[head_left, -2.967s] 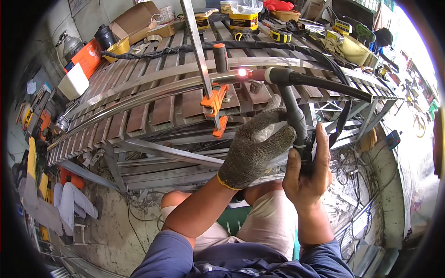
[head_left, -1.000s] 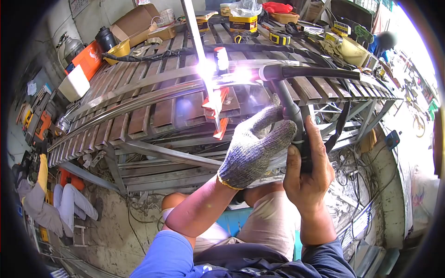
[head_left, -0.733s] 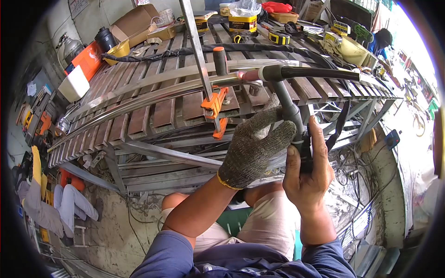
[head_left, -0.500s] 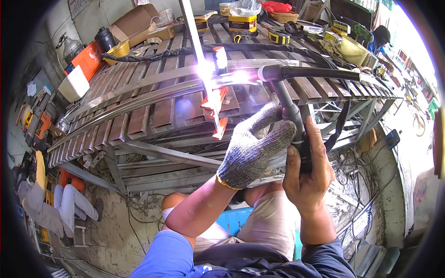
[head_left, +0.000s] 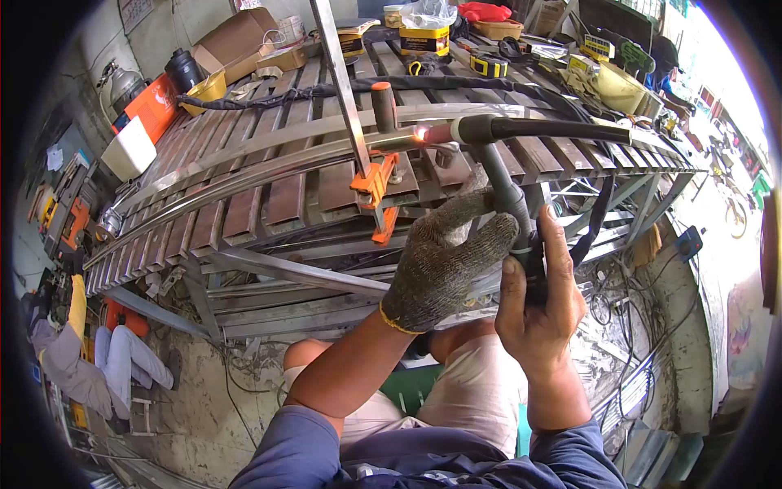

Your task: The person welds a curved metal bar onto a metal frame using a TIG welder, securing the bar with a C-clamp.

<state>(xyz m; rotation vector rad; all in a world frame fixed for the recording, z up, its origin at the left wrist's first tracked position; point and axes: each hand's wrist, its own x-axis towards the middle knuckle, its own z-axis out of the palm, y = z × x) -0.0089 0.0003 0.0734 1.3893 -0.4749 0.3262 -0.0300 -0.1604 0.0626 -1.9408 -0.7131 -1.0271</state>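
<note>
My left hand (head_left: 444, 265), in a grey knitted glove, is closed round the neck of a black welding torch (head_left: 507, 191). My bare right hand (head_left: 542, 301) grips the torch handle lower down, fingers pointing up. The torch's nozzle points left, and a small orange glow shows at its tip by the end of a metal tube (head_left: 309, 153). An orange clamp (head_left: 372, 184) with an upright steel bar (head_left: 342, 81) sits at the tube. Behind it stands a dark cylinder with an orange top (head_left: 384, 106).
The slatted metal table (head_left: 236, 196) holds a cardboard box (head_left: 236, 45), a yellow bowl (head_left: 208, 88), a tape measure (head_left: 489, 65) and a yellow tub (head_left: 621, 88). At the lower left are a person's legs (head_left: 134, 359). Cables (head_left: 627, 342) lie on the floor at right.
The bright white-violet arc light has gone, leaving a small glow at the nozzle. The scene looks darker and the clamp shows clearly. Both hands and the torch have hardly moved.
</note>
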